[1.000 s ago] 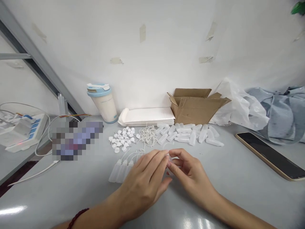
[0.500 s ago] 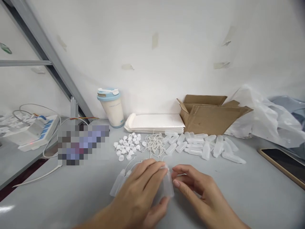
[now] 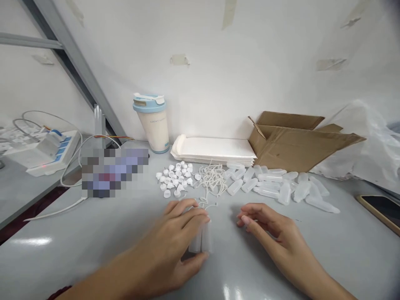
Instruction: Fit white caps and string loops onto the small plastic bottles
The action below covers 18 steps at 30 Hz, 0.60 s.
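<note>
My left hand (image 3: 175, 239) lies low on the grey table (image 3: 93, 246), fingers and thumb closed round a small translucent plastic bottle (image 3: 203, 238) that rests among others partly hidden under the hand. My right hand (image 3: 270, 227) rests on the table a short way to the right of them, fingers loosely curled and apart, with nothing in it. Just beyond the hands lie a pile of small white caps (image 3: 176, 177), a tangle of thin white strings (image 3: 212, 179) and a spread of loose empty bottles (image 3: 281, 187).
Along the wall stand a blue-lidded cup (image 3: 153, 123), a stack of white paper bags (image 3: 215, 150) and an open cardboard box (image 3: 296, 141). A clear plastic bag (image 3: 371, 141) and a phone (image 3: 381, 210) lie at right. A power strip (image 3: 40, 152) with cables sits far left.
My hands have parted. The left hand moved down and left with the bottle to the table beside the other bottles, and the right hand let go and drew off to the right.
</note>
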{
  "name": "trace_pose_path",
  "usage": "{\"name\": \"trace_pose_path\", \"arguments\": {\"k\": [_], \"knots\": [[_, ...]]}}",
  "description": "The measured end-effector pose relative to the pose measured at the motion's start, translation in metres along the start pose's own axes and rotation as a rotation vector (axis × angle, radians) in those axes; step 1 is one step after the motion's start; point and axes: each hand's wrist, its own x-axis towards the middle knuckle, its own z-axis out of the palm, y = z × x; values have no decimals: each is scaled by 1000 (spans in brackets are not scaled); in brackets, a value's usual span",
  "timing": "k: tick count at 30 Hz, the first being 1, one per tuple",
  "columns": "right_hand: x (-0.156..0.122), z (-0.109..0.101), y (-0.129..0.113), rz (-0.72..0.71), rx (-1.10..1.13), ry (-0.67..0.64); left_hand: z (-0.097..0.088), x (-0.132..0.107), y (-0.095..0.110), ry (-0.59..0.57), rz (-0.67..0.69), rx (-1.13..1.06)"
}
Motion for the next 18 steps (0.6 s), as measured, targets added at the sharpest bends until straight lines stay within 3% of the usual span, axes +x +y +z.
{"name": "trace_pose_path", "arguments": {"k": [4, 7, 10, 14, 18], "knots": [[0, -3, 1, -19, -57, 10, -8, 0, -2, -54, -8, 6], [4, -6, -3, -48, -102, 38, -13, 6, -9, -23, -26, -32], [16, -12, -10, -146, -194, 73, -15, 19, -22, 42, -150, -39], [40, -18, -13, -385, -481, 85, -10, 42, -36, -53, -208, 13], [57, -13, -11, -433, -828, 3, -7, 60, -37, -105, -203, 13]]}}
